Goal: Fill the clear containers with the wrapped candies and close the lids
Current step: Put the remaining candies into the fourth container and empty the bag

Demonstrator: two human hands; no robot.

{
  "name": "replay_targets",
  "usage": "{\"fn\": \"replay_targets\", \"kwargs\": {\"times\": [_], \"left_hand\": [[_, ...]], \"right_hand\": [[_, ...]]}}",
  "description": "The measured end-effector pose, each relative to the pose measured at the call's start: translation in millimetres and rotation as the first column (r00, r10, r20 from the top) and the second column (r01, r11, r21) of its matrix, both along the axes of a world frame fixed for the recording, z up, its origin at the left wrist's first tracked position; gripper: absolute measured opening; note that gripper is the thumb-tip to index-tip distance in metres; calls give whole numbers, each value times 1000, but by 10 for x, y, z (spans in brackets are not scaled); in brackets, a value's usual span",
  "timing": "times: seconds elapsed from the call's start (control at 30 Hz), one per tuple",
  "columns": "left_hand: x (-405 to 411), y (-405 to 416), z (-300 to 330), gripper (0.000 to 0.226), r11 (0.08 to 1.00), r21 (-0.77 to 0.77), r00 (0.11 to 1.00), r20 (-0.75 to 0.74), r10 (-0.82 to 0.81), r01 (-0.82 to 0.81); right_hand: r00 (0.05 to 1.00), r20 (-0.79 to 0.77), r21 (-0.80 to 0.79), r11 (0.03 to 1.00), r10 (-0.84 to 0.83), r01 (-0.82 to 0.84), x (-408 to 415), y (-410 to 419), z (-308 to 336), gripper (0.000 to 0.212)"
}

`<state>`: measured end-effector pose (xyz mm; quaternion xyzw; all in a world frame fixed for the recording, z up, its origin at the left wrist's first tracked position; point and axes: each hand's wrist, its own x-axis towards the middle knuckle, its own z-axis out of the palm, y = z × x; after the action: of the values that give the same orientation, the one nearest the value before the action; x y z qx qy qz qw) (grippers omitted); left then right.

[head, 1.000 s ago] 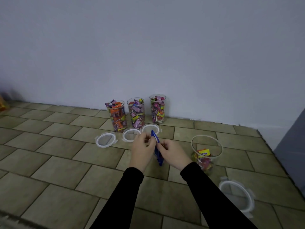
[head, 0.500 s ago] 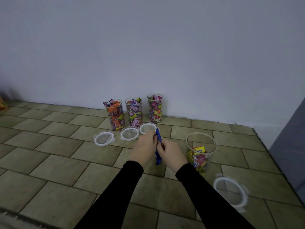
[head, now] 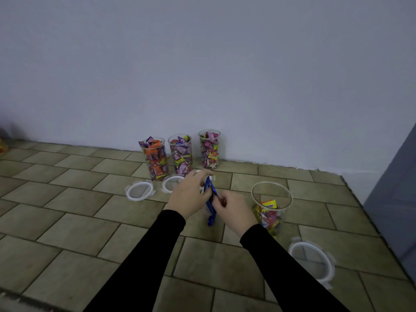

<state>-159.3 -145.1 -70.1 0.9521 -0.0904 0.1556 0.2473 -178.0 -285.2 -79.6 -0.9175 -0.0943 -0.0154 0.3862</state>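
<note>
Clear containers [head: 180,154] hold wrapped candies [head: 269,216].

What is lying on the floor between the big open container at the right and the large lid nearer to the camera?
Nothing: in the head view, only bare floor tile separates the big container from the large lid.

three tall containers [head: 180,154]: full, unlidded | wide container [head: 271,206]: part-filled, open
</note>
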Motion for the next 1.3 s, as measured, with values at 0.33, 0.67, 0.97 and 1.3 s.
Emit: {"fn": "replay_targets", "kwargs": {"times": [0.33,0.67,0.97,1.3], "left_hand": [[6,79,-75,13,975,-224,1000,0,-8,8],[28,43,-668,25,907,-291,783,-619,65,-305],[-24,-46,-684,56,581,-672,778,-620,-104,-458],[83,-298,-290,47,292,-904,913,-372,-169,-314]], "right_hand": [[998,-14,-67,995,-69,67,81,41,163,9],[999,-39,-171,985,23,-30,233,100,268,65],[1000,7,77,997,29,-30,245,135,419,44],[969,245,185,983,-32,-14,362,-249,854,17]]}}
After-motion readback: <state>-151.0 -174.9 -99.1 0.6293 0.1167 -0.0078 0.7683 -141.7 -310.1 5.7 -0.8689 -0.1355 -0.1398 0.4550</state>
